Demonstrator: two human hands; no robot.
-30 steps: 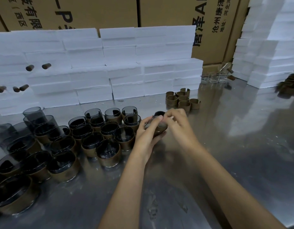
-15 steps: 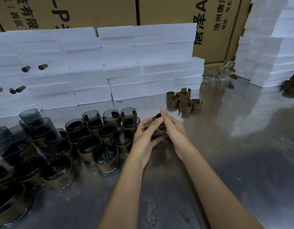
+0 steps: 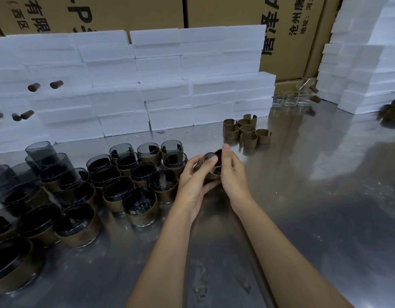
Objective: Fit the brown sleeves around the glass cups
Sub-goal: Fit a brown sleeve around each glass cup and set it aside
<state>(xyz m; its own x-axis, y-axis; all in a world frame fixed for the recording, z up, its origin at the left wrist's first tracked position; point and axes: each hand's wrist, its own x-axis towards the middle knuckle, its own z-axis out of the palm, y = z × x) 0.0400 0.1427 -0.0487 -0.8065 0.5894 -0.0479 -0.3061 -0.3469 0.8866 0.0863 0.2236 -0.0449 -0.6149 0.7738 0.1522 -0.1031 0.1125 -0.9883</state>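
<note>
Dozens of sleeved cups (image 3: 141,205) stand left; we count seven loose sleeves (image 3: 247,131) remaining. Left hand (image 3: 193,183) and right hand (image 3: 233,174) both grip one cup (image 3: 212,162) mid-fitting, above the table (image 3: 303,196).

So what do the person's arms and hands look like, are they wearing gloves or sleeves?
No gloves and no sleeves. Both forearms are bare all the way down to the bottom of the picture. The left hand and the right hand are bare too, with short, plain fingernails. I can't see any rings, watch or bracelet on them.
</note>
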